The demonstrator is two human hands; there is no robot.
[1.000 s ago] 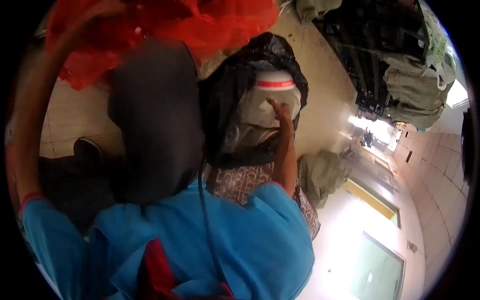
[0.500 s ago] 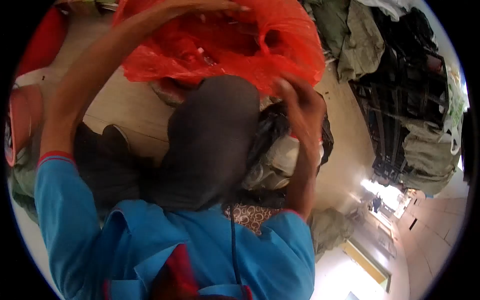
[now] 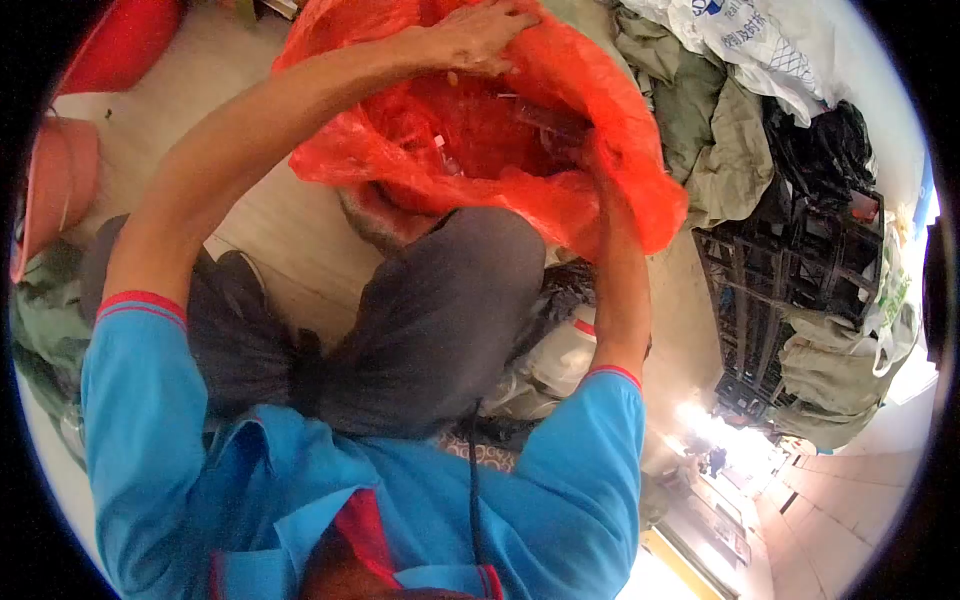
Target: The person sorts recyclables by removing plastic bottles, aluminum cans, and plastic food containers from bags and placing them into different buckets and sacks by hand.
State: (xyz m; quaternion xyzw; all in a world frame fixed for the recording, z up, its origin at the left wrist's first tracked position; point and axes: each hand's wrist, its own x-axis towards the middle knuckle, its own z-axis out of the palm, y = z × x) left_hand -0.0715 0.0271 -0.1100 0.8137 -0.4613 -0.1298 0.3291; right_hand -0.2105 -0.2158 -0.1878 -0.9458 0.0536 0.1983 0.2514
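A large red plastic bag [image 3: 480, 196] stands open in front of my knees, with a few clear plastic pieces [image 3: 446, 158] inside. My left hand [image 3: 482, 38] is at the bag's far rim, with its fingers closed over the plastic. Reaching into the bag from the near right side, my right hand [image 3: 598, 152] is partly covered by red film, and its fingers are hidden. Close to that hand, a clear, box-like plastic piece [image 3: 550, 122] shows dimly; whether it is held I cannot tell.
Beside my right leg is a black bag [image 3: 568, 285] with whitish plastic containers [image 3: 562, 355]. Black crates [image 3: 745, 290], olive cloth [image 3: 730, 170] and a white printed sack [image 3: 745, 40] lie to the right. A pinkish bucket [image 3: 62, 185] and a red container [image 3: 120, 45] stand on the left.
My right hand has moved from outside the bag's near right side up into its opening. My left hand has stayed at the far rim. The camera view has shifted slightly.
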